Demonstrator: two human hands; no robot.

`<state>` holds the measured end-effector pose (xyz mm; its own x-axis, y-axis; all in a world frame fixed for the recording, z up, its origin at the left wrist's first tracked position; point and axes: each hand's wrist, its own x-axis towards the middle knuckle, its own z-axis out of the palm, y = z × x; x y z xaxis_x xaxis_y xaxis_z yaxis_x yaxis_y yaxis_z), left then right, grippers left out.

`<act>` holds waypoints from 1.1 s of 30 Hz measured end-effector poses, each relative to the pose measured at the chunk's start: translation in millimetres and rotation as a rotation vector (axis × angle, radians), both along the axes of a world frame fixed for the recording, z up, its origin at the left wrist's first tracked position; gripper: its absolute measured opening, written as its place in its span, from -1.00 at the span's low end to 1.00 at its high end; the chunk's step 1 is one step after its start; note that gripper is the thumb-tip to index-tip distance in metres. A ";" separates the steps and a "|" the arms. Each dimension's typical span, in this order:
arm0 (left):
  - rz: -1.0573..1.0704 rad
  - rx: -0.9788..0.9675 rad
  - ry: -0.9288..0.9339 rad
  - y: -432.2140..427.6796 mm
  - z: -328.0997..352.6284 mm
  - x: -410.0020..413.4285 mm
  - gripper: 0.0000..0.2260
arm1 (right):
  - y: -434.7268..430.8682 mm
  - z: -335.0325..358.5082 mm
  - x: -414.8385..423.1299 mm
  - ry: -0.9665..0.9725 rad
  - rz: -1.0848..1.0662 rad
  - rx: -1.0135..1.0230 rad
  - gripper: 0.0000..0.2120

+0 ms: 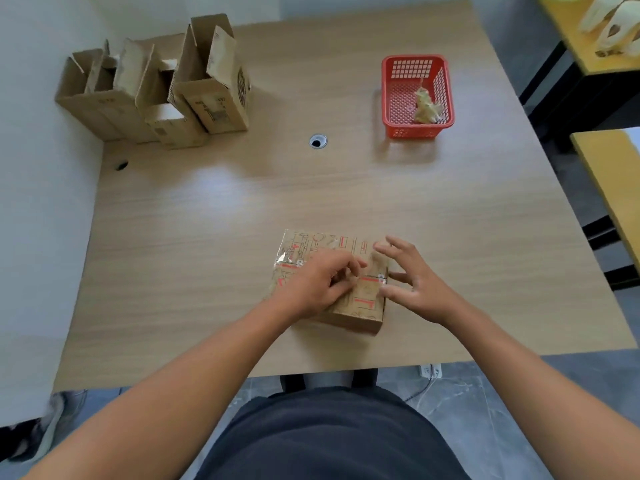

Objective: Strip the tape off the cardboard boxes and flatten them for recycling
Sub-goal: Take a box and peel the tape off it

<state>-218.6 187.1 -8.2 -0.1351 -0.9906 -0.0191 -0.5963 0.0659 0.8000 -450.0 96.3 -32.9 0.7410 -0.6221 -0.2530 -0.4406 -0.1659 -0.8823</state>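
The pale wood-grain table (242,209) takes up most of the room in front of the person. Its left edge runs along a white wall (34,168), and its near edge is at the person's waist. Grey tiled floor (485,393) shows beyond the near and right edges, and yellow-topped side tables (609,168) stand close by on the right. The middle of the tabletop is wide bare space.

At the far left corner, against the wall, a cluster of opened brown cardboard boxes (152,88) stands with the flaps up, the boxes touching one another. Well apart, at the far right, sits a red perforated plastic basket (412,132) with a crumpled wad of pale tape (426,107) inside.

Near the front edge lies a small brown cardboard box printed with red marks (325,244), flat on the table. Shiny clear tape (287,258) wrinkles over its left end.

The left hand (318,285) rests on the box top with its fingers curled at the middle seam. I cannot tell whether it has tape pinched. The right hand (415,282) is spread wide and holds nothing, its fingertips at the box's right edge.

A small round cable hole (317,141) sits in the middle of the table.
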 end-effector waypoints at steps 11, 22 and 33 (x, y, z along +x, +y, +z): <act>0.033 0.151 -0.312 1.5 -23.3 -9.6 -0.80 | 18.2 -55.5 1.3 0.129 0.086 0.156 0.12; 0.225 0.122 -0.205 -7.9 -29.5 -5.1 -0.93 | -22.3 -56.3 22.7 0.039 0.147 -0.138 0.01; 0.279 0.094 -0.210 8.5 -66.7 -0.3 -0.75 | -13.0 -55.8 32.2 0.423 0.258 -0.361 0.04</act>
